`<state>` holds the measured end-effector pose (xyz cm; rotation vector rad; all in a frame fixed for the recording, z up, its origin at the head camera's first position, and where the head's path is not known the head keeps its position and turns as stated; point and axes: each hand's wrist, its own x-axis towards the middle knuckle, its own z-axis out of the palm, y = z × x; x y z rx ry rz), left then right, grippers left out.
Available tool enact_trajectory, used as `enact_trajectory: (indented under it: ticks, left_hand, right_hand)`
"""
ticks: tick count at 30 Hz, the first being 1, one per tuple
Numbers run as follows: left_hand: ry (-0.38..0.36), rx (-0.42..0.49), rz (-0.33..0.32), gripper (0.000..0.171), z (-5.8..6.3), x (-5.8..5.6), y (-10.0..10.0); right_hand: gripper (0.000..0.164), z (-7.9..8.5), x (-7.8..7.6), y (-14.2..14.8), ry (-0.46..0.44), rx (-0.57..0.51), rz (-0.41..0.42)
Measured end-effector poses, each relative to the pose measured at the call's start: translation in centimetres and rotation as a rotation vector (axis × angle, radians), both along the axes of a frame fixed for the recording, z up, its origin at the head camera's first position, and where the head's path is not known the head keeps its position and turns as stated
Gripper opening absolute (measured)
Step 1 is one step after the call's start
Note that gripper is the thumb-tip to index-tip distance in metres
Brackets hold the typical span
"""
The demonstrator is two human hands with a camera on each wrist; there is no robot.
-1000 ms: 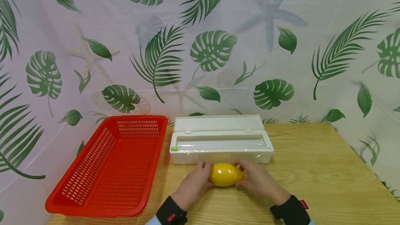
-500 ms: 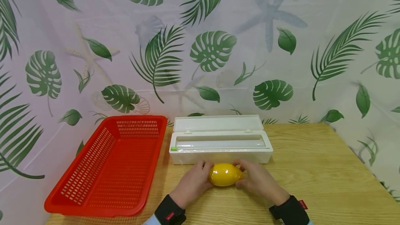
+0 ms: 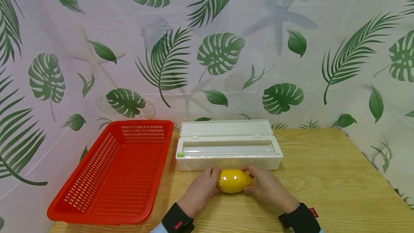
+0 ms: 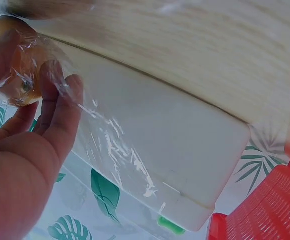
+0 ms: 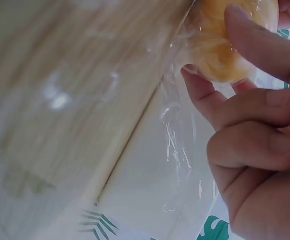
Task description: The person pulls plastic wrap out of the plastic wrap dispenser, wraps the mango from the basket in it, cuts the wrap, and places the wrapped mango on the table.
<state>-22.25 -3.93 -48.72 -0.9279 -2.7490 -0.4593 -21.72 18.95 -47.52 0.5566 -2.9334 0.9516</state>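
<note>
A glossy yellow lemon lies sideways between the two hands, just in front of the white cling film dispenser. Its left end is gripped by the fingers and thumb of my left hand. My right hand pinches the pointed right end. Clear cling film covers the lemon and stretches back over the dispenser's front in the left wrist view. Wrinkled film also runs beside the fingers in the right wrist view. The dispenser's lid stands raised, with a film roll inside.
A red plastic basket with slotted sides stands on the left of the wooden table. A small green slider sits at the dispenser's left front edge. Behind everything hangs a leaf-patterned cloth.
</note>
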Motion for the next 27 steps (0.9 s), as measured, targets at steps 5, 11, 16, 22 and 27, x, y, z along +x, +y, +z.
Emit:
enact_trajectory:
  ticks: [5, 11, 16, 22, 27]
  left_hand:
    - [0.069, -0.031, -0.015, 0.050, -0.28, -0.09, -0.10]
    - [0.101, -0.055, -0.046, 0.047, -0.18, -0.02, -0.29]
    - [0.043, -0.036, -0.065, 0.046, 0.12, 0.18, -0.34]
    - [-0.017, -0.005, -0.054, 0.060, 0.24, 0.42, -0.26]
    - [-0.008, -0.005, 0.002, 0.055, 0.12, 0.33, 0.13]
  right_hand:
    - [0.049, -0.01, -0.03, 0.29, 0.023, -0.019, 0.036]
    - [0.049, 0.09, 0.04, 0.52, 0.024, -0.032, 0.061]
    - [0.047, 0.13, 0.04, 0.52, 0.033, -0.021, 0.059]
    - [0.047, 0.03, 0.04, 0.53, 0.040, -0.010, 0.037]
    - [0.044, -0.02, 0.06, 0.49, 0.037, -0.038, 0.050]
